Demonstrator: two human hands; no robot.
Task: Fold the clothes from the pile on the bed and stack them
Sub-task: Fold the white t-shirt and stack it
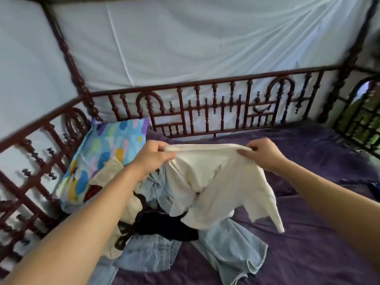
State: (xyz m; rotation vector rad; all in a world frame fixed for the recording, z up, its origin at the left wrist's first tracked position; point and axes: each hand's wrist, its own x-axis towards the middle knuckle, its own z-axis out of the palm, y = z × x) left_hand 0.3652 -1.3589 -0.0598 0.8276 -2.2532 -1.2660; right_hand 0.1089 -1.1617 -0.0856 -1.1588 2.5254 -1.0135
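The left hand [153,156] and the right hand [261,154] hold one cream garment [216,182] by its upper edge. Each hand pinches the fabric, with fingers curled over the hem and the thumb closed against them. The edge runs nearly straight and taut between the two hands. The rest of the garment hangs below them in loose folds. Its lower left part touches the clothes pile [156,223], and a narrow section trails down to the right above the purple bedsheet [308,233].

The clothes pile lies on the bedsheet, beneath and left of the held garment. Visible items:
- a black garment [164,225] near the middle;
- light-blue jeans [148,254] at the near edge;
- a pale denim piece [232,247] spread out to the right of the jeans;
- a beige garment [109,171] against the pillow.

A patterned pillow [102,153] in blue, yellow and lilac leans in the far left corner, touching the pile. A dark red turned-wood railing [205,112] encloses the bed on the left, far and right sides. White fabric [185,48] is stretched behind the railing.
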